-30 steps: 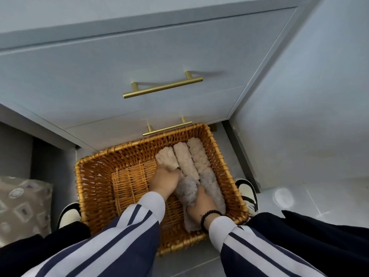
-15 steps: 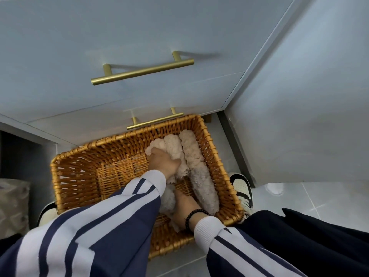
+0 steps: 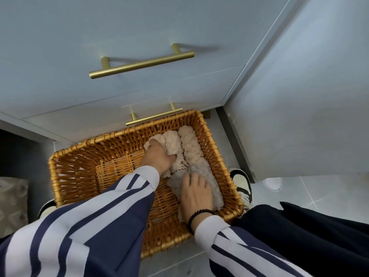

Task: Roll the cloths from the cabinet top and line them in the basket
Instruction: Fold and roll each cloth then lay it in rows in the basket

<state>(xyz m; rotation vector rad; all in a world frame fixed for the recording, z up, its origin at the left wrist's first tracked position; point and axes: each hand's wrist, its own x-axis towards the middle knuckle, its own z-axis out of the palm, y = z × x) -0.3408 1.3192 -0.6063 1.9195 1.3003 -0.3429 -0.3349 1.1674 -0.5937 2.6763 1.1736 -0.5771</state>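
Two hands work inside the wicker basket [image 3: 65, 166], which sits on the floor [image 3: 299, 196] against the cabinet [image 3: 139, 92]. Several fluffy beige cloths [image 3: 192, 150] lie rolled side by side along the basket's right wall. Left hand [image 3: 157, 158] grips the leftmost roll, fingers curled round its far end. Right hand [image 3: 196, 196] lies flat on the near end of the rolls, fingers [image 3: 192, 177] straight and pressing down; a beaded bracelet [image 3: 196, 215] circles that wrist. Both sleeves are striped navy and white. A shoe [image 3: 241, 182] shows just beside the basket's right rim.
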